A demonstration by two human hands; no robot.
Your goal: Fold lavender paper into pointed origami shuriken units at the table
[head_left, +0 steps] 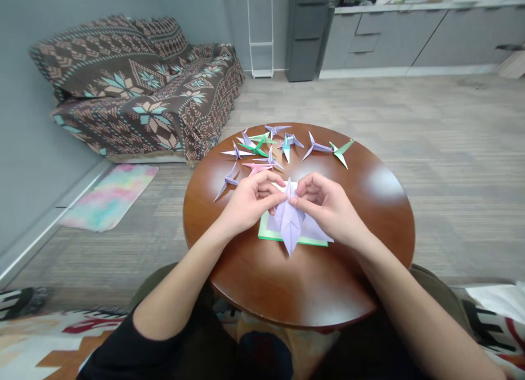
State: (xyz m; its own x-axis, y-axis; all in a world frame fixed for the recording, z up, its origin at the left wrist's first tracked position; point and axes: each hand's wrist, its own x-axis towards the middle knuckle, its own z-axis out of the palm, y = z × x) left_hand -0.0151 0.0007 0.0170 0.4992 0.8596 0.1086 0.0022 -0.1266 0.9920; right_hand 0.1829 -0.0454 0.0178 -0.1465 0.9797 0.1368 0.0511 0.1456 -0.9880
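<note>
A partly folded lavender origami paper (pixel 290 227) points toward me, creased down its middle. My left hand (pixel 259 197) pinches its left side near the far tip. On the other side, the thumb and fingers of my right hand (pixel 324 202) are closed on the same paper. Beneath it lies a stack of square origami paper (pixel 268 233), with green edges and a lavender sheet on top. Part of that stack is hidden by the folded piece and my hands.
Several finished paper cranes (pixel 258 145) in lavender, green, pink and blue sit across the far part of the round wooden table (pixel 254 281). A lavender crane (pixel 227 182) lies close to my left hand. Beyond stand a patterned sofa (pixel 143 90) and grey cabinets (pixel 385 41).
</note>
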